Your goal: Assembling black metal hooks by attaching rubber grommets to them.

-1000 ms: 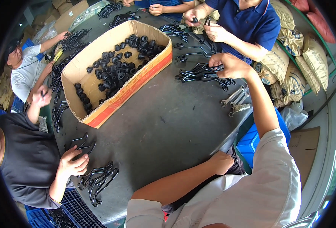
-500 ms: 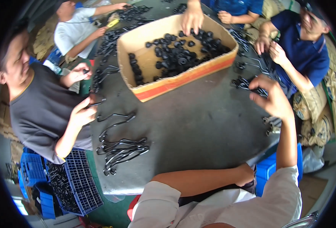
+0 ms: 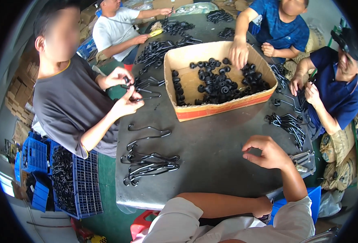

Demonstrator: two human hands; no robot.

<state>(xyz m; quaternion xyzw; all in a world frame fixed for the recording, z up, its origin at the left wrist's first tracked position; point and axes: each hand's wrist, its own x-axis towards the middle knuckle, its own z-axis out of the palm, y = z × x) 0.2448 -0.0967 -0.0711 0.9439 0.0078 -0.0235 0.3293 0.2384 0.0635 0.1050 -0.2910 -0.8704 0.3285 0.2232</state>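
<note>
My right hand point(image 3: 265, 152) hovers over the right side of the grey table point(image 3: 211, 162). Its fingers curl loosely, the thumb stands apart from them, and nothing is held. Closest to it are some bare metal pieces point(image 3: 302, 158) at the table's right edge and a pile of bent black rods point(image 3: 288, 126). My left forearm lies across my front, with my left hand point(image 3: 262, 206) low beside my right arm; its fingers are hidden. Ahead, a cardboard box point(image 3: 227, 107) holds many small black rubber-like caps point(image 3: 221, 85).
More bent black rods point(image 3: 152, 165) lie on the table's near left. A person in dark grey point(image 3: 75, 101) works a rod at the left; other people sit around the far side and right. Blue crates point(image 3: 85, 182) stand on the floor at left, sacks point(image 3: 341, 150) at right.
My view has shifted. My right hand has drawn back from the rod pile at right toward me. The person in dark grey has brought both hands together at a rod.
</note>
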